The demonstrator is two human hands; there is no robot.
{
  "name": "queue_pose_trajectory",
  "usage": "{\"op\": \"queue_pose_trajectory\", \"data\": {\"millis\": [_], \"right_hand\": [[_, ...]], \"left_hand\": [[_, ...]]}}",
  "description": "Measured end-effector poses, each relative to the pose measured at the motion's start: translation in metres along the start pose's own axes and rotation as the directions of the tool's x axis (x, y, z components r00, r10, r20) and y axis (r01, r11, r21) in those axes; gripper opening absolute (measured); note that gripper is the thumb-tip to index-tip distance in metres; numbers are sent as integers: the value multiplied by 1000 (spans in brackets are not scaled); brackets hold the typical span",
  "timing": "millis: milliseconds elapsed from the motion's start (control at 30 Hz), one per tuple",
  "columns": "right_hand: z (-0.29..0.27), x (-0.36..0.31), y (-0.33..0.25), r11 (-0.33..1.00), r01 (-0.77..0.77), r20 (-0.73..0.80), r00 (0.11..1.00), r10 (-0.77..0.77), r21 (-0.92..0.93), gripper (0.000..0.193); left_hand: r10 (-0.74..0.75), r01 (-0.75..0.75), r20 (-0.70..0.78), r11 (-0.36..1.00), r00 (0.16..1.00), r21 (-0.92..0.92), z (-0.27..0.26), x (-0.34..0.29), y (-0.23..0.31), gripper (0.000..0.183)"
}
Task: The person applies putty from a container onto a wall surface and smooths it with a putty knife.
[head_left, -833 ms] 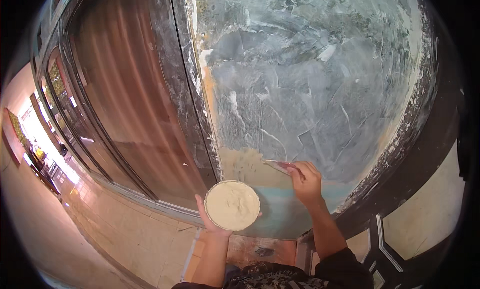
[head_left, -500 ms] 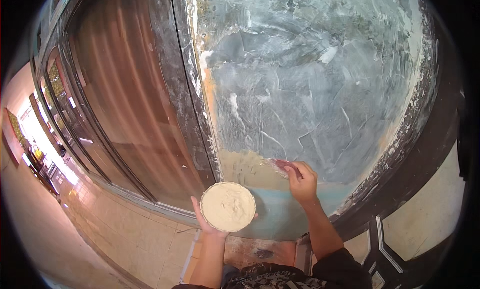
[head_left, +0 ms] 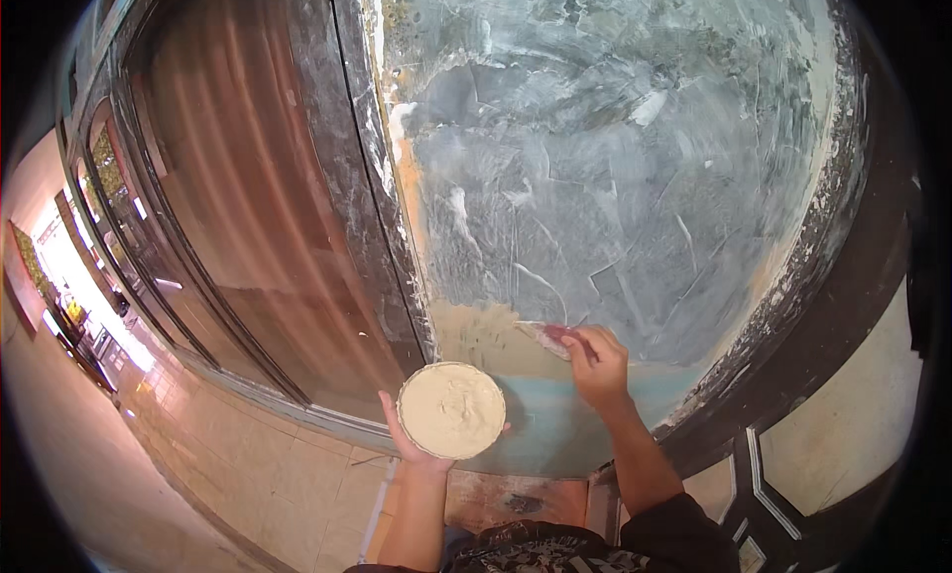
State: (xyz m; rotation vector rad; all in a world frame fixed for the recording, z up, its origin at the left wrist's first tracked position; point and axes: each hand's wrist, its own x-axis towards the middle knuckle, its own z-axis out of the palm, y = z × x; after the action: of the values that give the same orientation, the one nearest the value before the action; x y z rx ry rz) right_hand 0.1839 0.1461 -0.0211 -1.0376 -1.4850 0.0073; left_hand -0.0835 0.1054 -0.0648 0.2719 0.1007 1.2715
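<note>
From below and the left side, my left hand (head_left: 424,460) supports a round bowl (head_left: 403,426) filled with smooth cream putty (head_left: 446,404). My right hand (head_left: 601,372) is closed on a small reddish putty knife (head_left: 555,336), whose pale-smeared blade lies against the wall panel. A beige patch (head_left: 474,337) of putty covers the panel's lower left, just above the bowl. Above it the wall (head_left: 625,246) is grey-blue with streaks and ridges of filler. Below runs a turquoise painted strip (head_left: 550,395).
A dark, scraped door frame (head_left: 347,176) borders the panel on the left, beside a window with a brownish curtain (head_left: 238,157). Dark flaking trim (head_left: 783,305) curves along the right. Tiled floor (head_left: 297,474) extends at lower left, and a black-and-cream patterned surface (head_left: 823,454) lies at lower right.
My right hand and the putty knife have shifted very slightly down along the wall. The bowl in my left hand stays almost where it was.
</note>
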Motion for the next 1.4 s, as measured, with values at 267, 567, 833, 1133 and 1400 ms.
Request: {"op": "queue_pose_trajectory", "data": {"millis": [267, 567, 833, 1133, 1400], "right_hand": [[-2, 8, -4, 1000, -6, -39, 999, 6, -9, 12], [4, 3, 6, 991, 100, 21, 995, -99, -85, 12], [1, -3, 5, 997, 78, 22, 997, -77, -26, 9], [-1, 10, -6, 999, 2, -33, 999, -1, 36, 9], [4, -3, 8, 998, 58, -12, 998, -59, -35, 9]], "left_hand": [[17, -17, -19, 1000, 1000, 13, 5, 1, -3, 94], [35, -34, -58, 999, 998, 14, 0, 4, -4, 93], [26, -25, -7, 999, 1000, 47, 5, 1, -5, 93], [14, -15, 11, 999, 1000, 34, 3, -1, -6, 92], [10, -11, 16, 999, 1000, 47, 7, 0, -8, 91]]}}
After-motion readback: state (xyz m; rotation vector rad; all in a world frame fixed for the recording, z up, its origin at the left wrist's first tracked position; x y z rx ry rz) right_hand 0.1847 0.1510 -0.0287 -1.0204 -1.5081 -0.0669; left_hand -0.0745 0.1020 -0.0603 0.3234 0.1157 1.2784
